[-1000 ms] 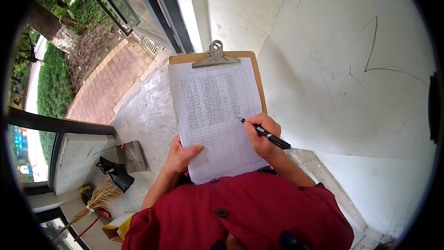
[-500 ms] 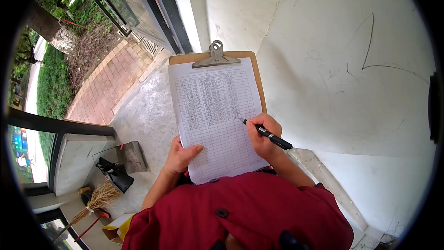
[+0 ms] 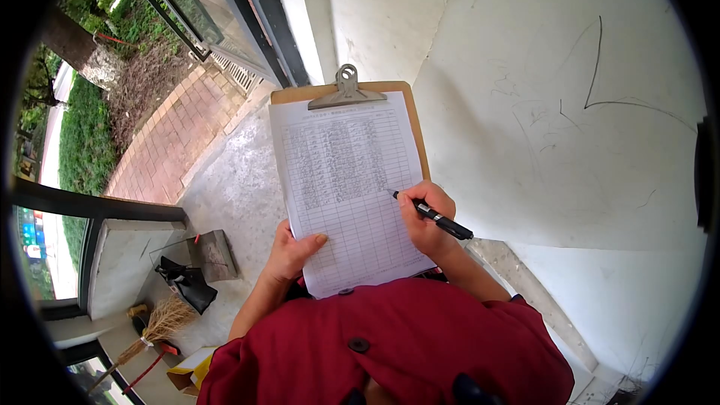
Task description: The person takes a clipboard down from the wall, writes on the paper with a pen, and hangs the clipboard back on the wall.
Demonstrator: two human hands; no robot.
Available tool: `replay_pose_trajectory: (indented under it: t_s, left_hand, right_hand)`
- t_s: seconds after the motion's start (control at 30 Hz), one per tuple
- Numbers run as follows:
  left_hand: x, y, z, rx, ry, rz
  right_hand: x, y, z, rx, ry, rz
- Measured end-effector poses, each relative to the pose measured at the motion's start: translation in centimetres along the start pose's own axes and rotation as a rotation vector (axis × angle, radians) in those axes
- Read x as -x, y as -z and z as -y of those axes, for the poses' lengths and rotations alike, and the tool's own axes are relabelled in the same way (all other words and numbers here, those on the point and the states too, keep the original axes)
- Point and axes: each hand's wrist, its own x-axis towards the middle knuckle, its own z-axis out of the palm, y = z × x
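One pen (image 3: 444, 221) slants through the pinched right hand (image 3: 424, 233); left hand (image 3: 293, 253) clasps the clipboard (image 3: 291, 95).

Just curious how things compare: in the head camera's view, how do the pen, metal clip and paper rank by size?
Largest to smallest, as they look:
1. Paper, by far
2. Metal clip, wider and bulkier than the pen
3. Pen, slim

Along the floor's (image 3: 232, 169) left edge, by the low wall (image 3: 124, 259), you have a straw broom (image 3: 169, 320), a black bag (image 3: 187, 285) and a yellow box (image 3: 196, 366). Past its far left edge you see brick paving (image 3: 176, 139); dark lines (image 3: 586, 107) mark the pale wall (image 3: 510, 187) to your right.
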Motion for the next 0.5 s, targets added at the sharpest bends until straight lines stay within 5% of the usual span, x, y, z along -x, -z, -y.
replay_pose_trajectory:
  t_s: [0.5]
  left_hand:
    - [-0.06,0.07,-0.08,0.008,0.005,-0.005]
  right_hand:
    - [-0.10,-0.26,0.02,-0.002,0.007,-0.034]
